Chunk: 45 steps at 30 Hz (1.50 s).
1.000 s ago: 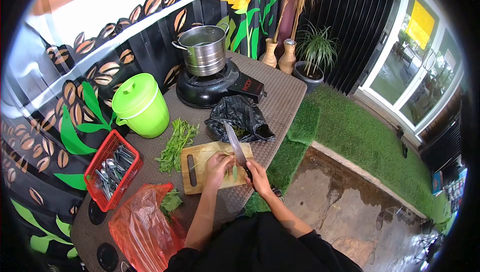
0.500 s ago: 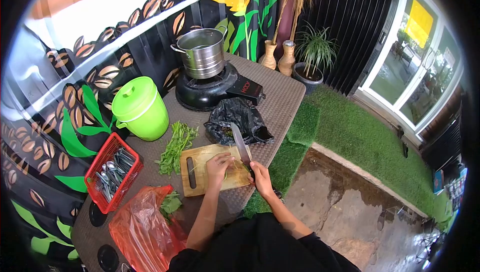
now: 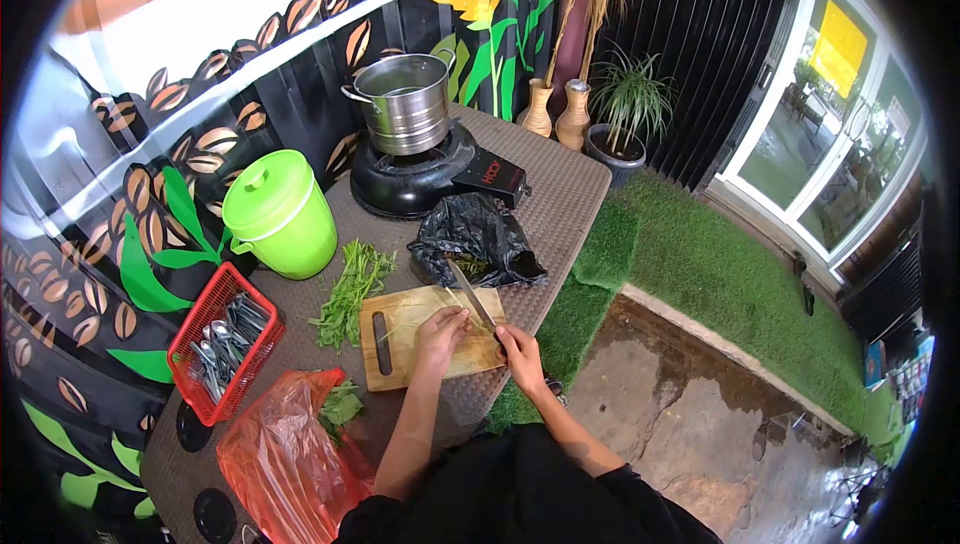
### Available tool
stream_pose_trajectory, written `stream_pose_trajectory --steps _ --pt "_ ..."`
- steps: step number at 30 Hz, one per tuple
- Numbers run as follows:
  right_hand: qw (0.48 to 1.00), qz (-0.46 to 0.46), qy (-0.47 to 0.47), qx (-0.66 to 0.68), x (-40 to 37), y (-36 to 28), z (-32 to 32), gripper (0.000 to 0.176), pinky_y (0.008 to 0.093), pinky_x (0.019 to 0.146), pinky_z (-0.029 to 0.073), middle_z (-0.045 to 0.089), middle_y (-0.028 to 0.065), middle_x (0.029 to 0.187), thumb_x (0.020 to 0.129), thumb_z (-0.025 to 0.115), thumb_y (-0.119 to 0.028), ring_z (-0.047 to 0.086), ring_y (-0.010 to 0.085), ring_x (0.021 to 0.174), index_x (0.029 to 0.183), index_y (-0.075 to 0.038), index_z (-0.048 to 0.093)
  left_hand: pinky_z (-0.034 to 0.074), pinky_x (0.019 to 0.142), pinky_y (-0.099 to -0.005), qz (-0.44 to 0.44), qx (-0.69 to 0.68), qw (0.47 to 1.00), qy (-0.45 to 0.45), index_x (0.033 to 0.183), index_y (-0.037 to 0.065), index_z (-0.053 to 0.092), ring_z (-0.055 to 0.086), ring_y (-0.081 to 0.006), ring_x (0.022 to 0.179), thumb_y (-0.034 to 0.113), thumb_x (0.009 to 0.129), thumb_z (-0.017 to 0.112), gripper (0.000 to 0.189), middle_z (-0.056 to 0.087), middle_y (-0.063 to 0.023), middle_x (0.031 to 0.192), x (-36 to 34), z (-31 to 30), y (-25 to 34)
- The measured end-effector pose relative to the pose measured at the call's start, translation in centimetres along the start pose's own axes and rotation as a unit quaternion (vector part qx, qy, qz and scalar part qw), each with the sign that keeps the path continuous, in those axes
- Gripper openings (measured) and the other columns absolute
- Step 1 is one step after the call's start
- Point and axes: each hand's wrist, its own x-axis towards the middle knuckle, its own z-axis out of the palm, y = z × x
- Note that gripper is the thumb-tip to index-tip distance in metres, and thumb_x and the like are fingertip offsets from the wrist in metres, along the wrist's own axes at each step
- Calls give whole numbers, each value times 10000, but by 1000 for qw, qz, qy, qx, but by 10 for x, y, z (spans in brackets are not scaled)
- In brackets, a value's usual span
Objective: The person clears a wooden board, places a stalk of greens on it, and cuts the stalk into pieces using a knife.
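My right hand is wrapped round the black handle of a knife, its blade pointing up and left over the right part of a wooden cutting board. Above the board, my left hand pinches a thin pale green stem beside the blade. Cut green stems and leaves lie in a pile left of the board. A crumpled black plastic bag stands open behind it, with something greenish inside. More leaves stick out of a red plastic bag at the near left.
A steel pot sits on a black gas stove at the back. A lidded green bin and a red basket of cutlery stand on the left. Potted plants are beyond the table's far edge.
The knife blade has tilted further left and lower, toward my left hand. My hands have otherwise barely moved.
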Motion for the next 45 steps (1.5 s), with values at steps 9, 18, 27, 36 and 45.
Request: stream_pose_trajectory --steps 9,18,27,36,45 --pt "990 97 -84 65 -1 -2 -3 394 221 418 299 441 -5 525 978 411 -371 385 69 435 844 -31 558 519 734 -253 -70 -9 997 -37 1002 -10 610 623 -148 791 100 898 592 152 645 -71 914 -7 1 14" --pt "989 82 -94 78 -4 -11 1 352 213 429 302 450 -21 555 979 440 -340 384 49 459 789 -55 518 517 748 -260 -70 -1 993 -92 1019 -15 608 618 -139 791 102 905 578 166 641 -57 917 -11 -3 11" --pt "996 -34 -67 -56 1 12 -5 383 268 479 341 505 22 566 955 511 -284 460 102 501 706 5 543 524 776 -276 -110 -2 990 -92 1006 -26 610 626 -171 814 97 905 574 163 641 -90 906 -8 -8 6" --pt "976 -106 23 -190 -9 3 3 308 316 572 448 616 140 666 915 569 -261 595 192 584 870 38 625 516 791 -281 -81 -9 992 -97 1006 -26 605 626 -176 825 111 918 556 169 641 -95 916 -2 -12 -5" --pt "970 -66 61 -228 -6 23 15 349 330 572 444 594 120 625 910 563 -342 580 216 565 870 -5 647 523 773 -306 -8 82 996 -28 969 -1 546 625 -186 856 89 917 537 104 624 -106 898 -5 -13 -9"
